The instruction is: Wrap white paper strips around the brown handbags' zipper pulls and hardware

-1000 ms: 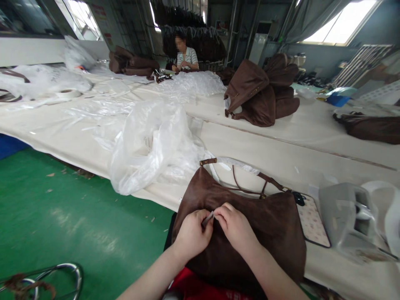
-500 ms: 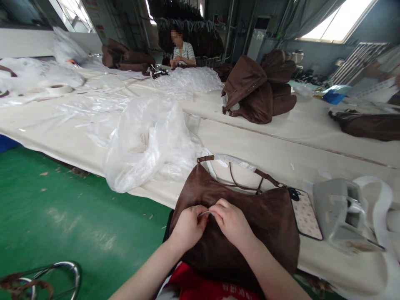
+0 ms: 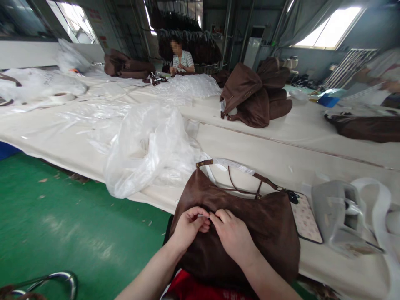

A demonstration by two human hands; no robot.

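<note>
A dark brown leather handbag (image 3: 262, 221) lies at the table's near edge, its strap (image 3: 265, 180) stretched out behind it, partly wrapped in white material. Over the bag's front, my left hand (image 3: 191, 227) is closed in a pinch on a thin white strip (image 3: 203, 216). My right hand (image 3: 233, 233) is closed too, its fingertips meeting the left ones at the strip's end; whether they grip the strip is hidden. A phone in a patterned case (image 3: 304, 216) lies against the bag's right side, beside a grey tape dispenser (image 3: 337, 216).
Crumpled clear plastic (image 3: 150, 150) covers the table (image 3: 237, 146) left of the bag. Brown bags (image 3: 246, 96) are piled farther back, and another brown bag (image 3: 368, 127) lies at right. A co-worker (image 3: 182, 58) sits across the table. A metal frame (image 3: 62, 283) stands on the green floor.
My hands have shifted slightly on the bag and their fingers have changed position. Less of the white strip shows between them. The view has tilted up a little.
</note>
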